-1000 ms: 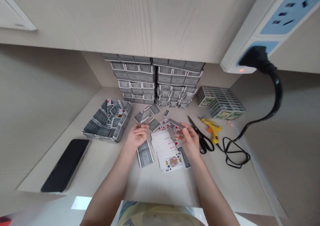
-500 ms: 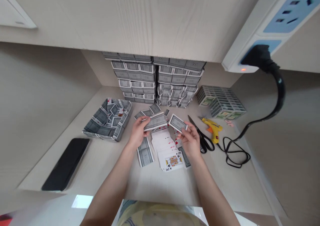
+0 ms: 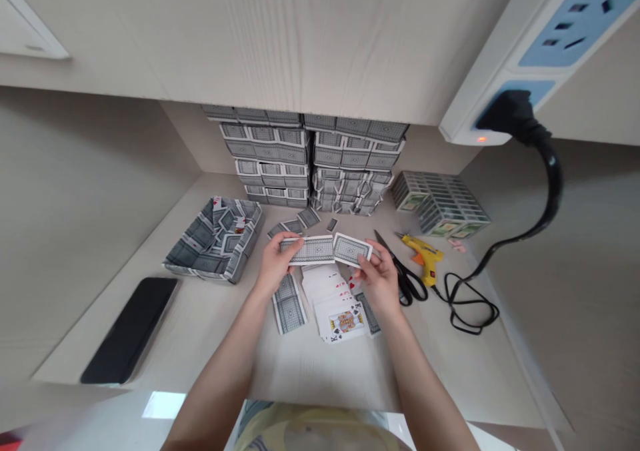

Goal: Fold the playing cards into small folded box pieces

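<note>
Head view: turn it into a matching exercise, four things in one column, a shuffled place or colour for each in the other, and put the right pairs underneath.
Column one
1. King of spades
2. Glue gun
3. Longer patterned piece
4. Shorter patterned piece

Column two
A. Yellow, lying right of the scissors
B. In the right hand
C. Face up, at the near end of the spread cards
D. In the left hand

Pairs: 1-C, 2-A, 3-D, 4-B

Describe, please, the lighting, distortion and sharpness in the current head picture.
Head view: soft, diffuse light, shaded left wall, bright patch at lower left; head view: wide-angle perspective makes the power strip loom large; head view: fine patterns on the held cards look slightly soft.
</note>
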### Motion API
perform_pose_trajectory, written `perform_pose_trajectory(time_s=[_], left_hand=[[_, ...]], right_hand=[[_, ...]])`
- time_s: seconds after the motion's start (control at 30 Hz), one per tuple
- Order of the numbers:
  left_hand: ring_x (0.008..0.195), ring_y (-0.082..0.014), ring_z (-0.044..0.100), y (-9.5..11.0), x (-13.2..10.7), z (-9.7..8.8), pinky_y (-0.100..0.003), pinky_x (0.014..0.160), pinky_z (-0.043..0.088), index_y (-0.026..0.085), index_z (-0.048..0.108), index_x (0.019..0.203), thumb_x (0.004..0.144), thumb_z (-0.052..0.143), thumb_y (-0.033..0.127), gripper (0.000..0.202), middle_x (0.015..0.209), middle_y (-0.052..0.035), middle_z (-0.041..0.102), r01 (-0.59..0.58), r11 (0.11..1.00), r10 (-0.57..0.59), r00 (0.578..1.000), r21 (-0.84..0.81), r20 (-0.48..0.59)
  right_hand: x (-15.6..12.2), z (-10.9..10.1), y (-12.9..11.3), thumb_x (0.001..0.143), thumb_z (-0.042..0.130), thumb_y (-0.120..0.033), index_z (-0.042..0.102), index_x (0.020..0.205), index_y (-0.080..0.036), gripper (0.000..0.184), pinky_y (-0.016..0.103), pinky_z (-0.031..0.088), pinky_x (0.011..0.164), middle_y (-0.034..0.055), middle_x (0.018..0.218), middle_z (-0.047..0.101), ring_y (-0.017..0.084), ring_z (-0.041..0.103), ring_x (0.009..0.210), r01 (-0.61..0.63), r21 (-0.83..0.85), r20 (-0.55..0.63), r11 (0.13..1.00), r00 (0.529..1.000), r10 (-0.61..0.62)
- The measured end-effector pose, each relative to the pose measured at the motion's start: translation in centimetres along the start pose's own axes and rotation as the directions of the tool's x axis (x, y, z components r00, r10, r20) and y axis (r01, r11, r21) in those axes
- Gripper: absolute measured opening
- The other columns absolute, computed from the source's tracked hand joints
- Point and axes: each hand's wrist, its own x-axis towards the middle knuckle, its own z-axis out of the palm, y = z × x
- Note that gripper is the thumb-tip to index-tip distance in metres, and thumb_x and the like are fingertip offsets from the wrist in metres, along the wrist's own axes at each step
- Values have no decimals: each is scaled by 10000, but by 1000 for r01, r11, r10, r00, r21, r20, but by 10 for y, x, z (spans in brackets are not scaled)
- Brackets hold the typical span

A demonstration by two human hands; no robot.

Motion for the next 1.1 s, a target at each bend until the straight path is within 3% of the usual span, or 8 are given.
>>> perform_pose_trajectory(time_s=[0.3,0.53,0.6,0.77,1.1], left_hand=[[260,-75,419,1,0,-5,-172,260,261,191,568,828,661,664,389,276,438,64,501,-93,990,92,996,105,11],[270,-67,411,-3,0,-5,-184,285,239,186,590,836,626,690,382,305,504,48,543,-81,982,80,997,171,14],[318,-74,437,-4,1,-6,-191,329,286,187,585,843,616,694,378,316,532,47,552,-95,978,93,995,185,20],[640,-122,546,-7,7,-8,-215,591,407,174,590,789,523,748,333,347,714,20,597,-188,948,195,981,258,-3],[620,-114,521,-11,10,-11,-222,616,389,171,560,765,493,755,292,356,687,39,565,-153,977,160,986,146,-40]], right_hand=[[2,-4,-6,644,674,-304,547,975,-227,363,181,276,343,-35,654,593,57,377,379,-81,-74,38,994,996,84],[7,-11,-6,651,665,-315,568,933,-202,319,185,259,339,-17,675,617,49,351,375,6,-151,71,989,997,5],[6,-11,-6,659,662,-313,566,936,-210,311,187,268,340,-26,655,611,51,356,370,11,-156,73,988,997,0],[3,-7,-6,674,652,-321,554,958,-219,317,188,288,329,-30,639,598,52,370,355,5,-142,95,990,995,8],[1,-7,-4,686,646,-341,534,997,-219,353,177,266,313,-36,640,591,56,400,351,-36,-146,134,989,989,56]])
